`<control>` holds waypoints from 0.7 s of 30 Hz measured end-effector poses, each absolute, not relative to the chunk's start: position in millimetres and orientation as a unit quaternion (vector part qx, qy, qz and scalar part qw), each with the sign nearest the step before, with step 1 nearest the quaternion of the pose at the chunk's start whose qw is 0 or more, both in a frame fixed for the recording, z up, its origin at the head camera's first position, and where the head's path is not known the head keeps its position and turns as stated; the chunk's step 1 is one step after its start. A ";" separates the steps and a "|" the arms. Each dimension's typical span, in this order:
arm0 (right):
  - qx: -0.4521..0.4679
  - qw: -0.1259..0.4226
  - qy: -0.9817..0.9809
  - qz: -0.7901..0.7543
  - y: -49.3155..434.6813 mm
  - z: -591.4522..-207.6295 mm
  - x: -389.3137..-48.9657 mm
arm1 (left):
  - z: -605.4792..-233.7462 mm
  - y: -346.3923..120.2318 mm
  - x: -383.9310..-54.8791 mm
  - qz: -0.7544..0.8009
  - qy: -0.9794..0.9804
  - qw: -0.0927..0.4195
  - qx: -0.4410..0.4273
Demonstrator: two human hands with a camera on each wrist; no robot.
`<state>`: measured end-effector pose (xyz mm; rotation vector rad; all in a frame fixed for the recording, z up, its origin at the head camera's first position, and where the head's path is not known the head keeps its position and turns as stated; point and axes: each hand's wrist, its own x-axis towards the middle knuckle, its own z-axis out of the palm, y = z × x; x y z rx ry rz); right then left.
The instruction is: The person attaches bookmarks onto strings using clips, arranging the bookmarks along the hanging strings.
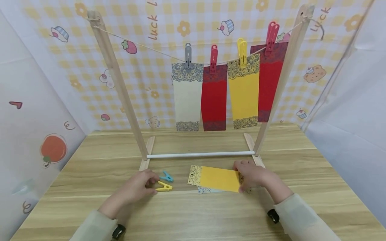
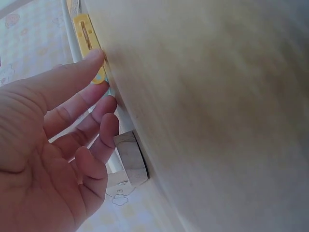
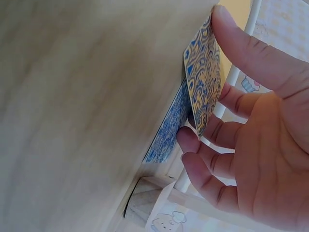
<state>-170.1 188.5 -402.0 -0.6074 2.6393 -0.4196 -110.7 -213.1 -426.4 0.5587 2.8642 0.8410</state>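
Note:
My left hand (image 1: 141, 184) has its thumb and index fingertips at the handle end of a yellow clothespin (image 1: 164, 186), pinching it low over the table. Just beyond that lies a light blue clothespin (image 1: 167, 176). With my right hand (image 1: 249, 174) I grip the right end of a yellow card (image 1: 218, 178) with patterned ends, thumb on the near edge, fingers at the far edge. In the right wrist view its patterned end (image 3: 203, 79) is tilted up off the table. A blue-patterned card (image 1: 205, 190) lies beneath, mostly covered.
Behind my hands stands a wooden frame (image 1: 120, 87) with a white crossbar (image 1: 199, 154) near the table. On its string (image 1: 141, 45) hang a cream card (image 1: 187, 100), a yellow card (image 1: 245, 97) and two red cards (image 1: 214, 100), each held by a clothespin.

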 end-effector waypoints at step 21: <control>-0.319 0.190 0.883 -0.287 206.4 -404.6 -182.9 | -428.0 -221.7 -109.6 0.409 0.892 0.051 0.184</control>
